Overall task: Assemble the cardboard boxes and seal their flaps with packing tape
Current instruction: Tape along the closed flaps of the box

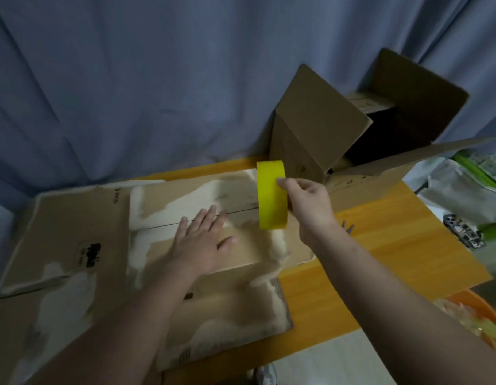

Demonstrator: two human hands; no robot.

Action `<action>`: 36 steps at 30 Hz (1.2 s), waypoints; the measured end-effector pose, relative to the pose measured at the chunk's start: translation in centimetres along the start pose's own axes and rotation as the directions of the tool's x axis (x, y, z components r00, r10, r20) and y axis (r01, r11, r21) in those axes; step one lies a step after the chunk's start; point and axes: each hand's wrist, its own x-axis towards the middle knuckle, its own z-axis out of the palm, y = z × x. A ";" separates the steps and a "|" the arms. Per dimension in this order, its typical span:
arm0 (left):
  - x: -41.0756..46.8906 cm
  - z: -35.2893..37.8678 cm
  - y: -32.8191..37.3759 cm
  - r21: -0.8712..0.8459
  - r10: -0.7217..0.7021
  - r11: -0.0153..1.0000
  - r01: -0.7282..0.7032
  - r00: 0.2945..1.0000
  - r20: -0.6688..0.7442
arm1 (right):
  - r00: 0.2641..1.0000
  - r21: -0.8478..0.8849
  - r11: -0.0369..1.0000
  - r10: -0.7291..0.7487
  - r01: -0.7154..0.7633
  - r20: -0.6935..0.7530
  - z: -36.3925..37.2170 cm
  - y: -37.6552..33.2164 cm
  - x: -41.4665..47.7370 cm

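A cardboard box (74, 234) lies in front of me on the orange table (380, 245), its two flaps folded shut and meeting along a thin seam. My left hand (202, 240) presses flat on the flaps, fingers straight, right at the seam. My right hand (308, 201) grips a yellow roll of tape (270, 195), held on edge above the right end of the seam. A second, taller cardboard box (310, 140) stands at the back right with its top flaps open.
Blue curtain fabric (158, 93) hangs behind the table. An orange bowl (474, 315) sits at the lower right, and plastic bags with green items (469, 184) lie to the right. Something grey (348, 227) pokes out behind my right wrist.
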 end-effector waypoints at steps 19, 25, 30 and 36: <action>-5.9 -6.4 -9.7 -0.990 -0.205 0.133 -0.047 0.976 -0.073 | 0.908 0.612 0.705 0.109 -0.358 0.405 11.7 0.3 -3.2; -6.9 -6.8 -10.4 -0.966 -0.058 0.147 -0.211 0.973 -0.222 | 0.934 0.688 0.636 0.176 -0.348 0.310 14.3 -0.8 -3.8; -7.0 -8.0 -10.7 -0.933 -0.185 0.199 -0.300 0.923 -0.337 | 0.918 0.721 0.568 0.227 -0.395 0.325 14.8 -1.2 -4.4; -7.1 -9.0 -11.3 -0.881 -0.229 0.306 -0.361 0.870 -0.437 | 0.915 0.673 0.630 0.176 -0.387 0.362 14.9 -0.8 -5.1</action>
